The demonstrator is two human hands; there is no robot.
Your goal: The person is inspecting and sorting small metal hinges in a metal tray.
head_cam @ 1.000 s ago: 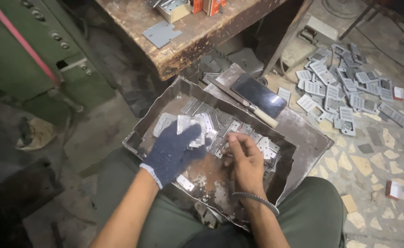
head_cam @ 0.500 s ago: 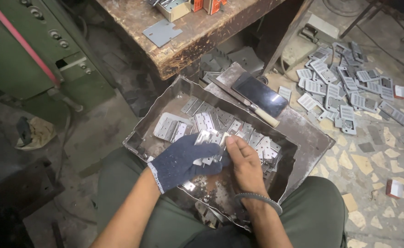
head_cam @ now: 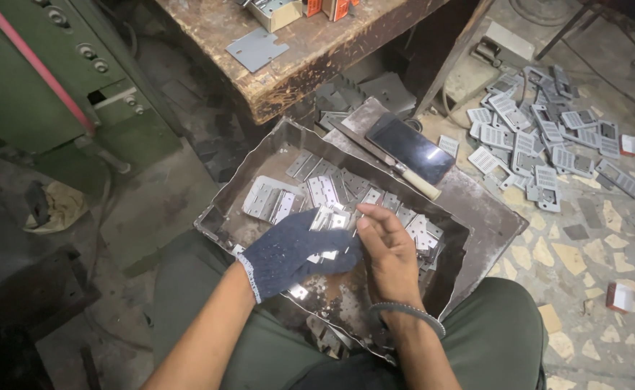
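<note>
Left hand (head_cam: 292,249): a dark knit glove is worn; the fingers are closed around a small stack of metal plates (head_cam: 329,220), held just above the tray.
Right hand (head_cam: 389,253): it is bare, with a dark bangle (head_cam: 407,312) at the wrist; the fingers are narrowed and laid against the edge of the same stack, touching it.
Plates: they are thin, grey and punched; the held ones are between the two hands, and many more are lying loose in the tray, around and behind the hands.
Tray (head_cam: 220,217): a dented metal tray is rested on the lap, its floor rusty and partly covered by plates.
How to do it well: as a judgement, the stack should be kept square by the gloved hand while the edges are pushed even by the bare fingers; the bare skin should be kept off the sharp cut edges, and the stack held low over the tray so that a slipped plate falls inside.
Beyond the tray: a knife (head_cam: 386,162) with a pale handle and a dark phone (head_cam: 411,148) are lying on a metal sheet just beside it.
Floor (head_cam: 584,245): a heap of grilled metal parts (head_cam: 541,141) is spread there, well apart.
Worktop (head_cam: 310,50): it is wooden and worn, with one flat plate on it.
</note>
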